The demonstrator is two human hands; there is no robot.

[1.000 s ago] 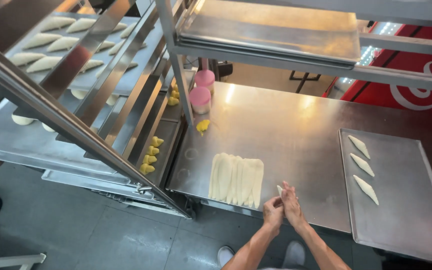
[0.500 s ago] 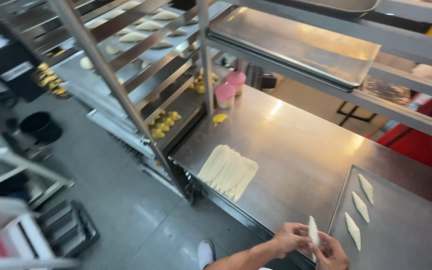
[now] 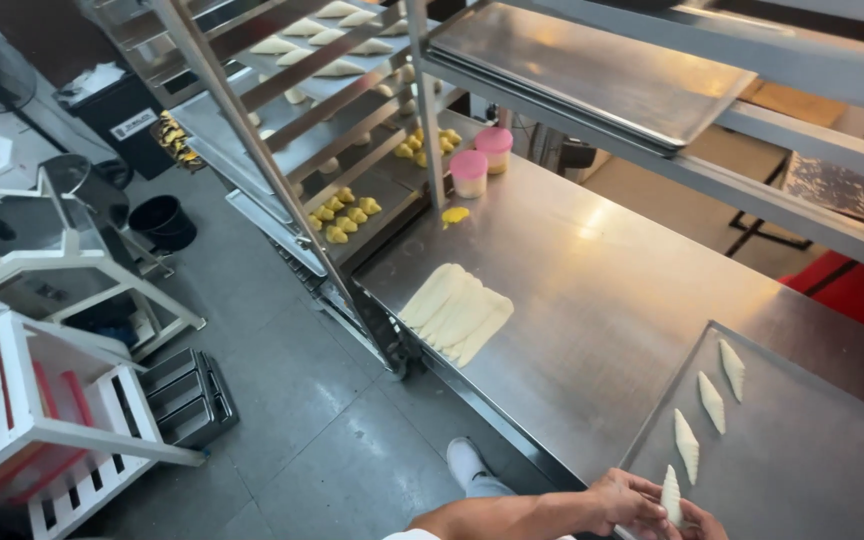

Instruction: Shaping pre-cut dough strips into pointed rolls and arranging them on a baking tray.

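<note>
1. The steel table (image 3: pixel 592 300) carries a baking tray (image 3: pixel 812 460) at its right end, with a stack of flat dough triangles (image 3: pixel 455 312) lying well apart to the left.
2. Three rolled dough pieces (image 3: pixel 710 402) lie in a diagonal row on the tray.
3. A fourth rolled piece (image 3: pixel 670 494) stands upright at the tray's near edge, long axis pointing away, pinched between the left hand (image 3: pixel 624 500) and right hand (image 3: pixel 700 520), fingers closed around it.
4. Two pink-lidded tubs (image 3: pixel 480 165) stand at the far corner.

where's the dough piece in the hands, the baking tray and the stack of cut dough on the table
dough piece (image 3: pixel 670 494), head view, middle of the rolled piece
baking tray (image 3: pixel 812 470), head view, bare centre
stack of cut dough (image 3: pixel 457 312), head view, middle of the top strips
</note>
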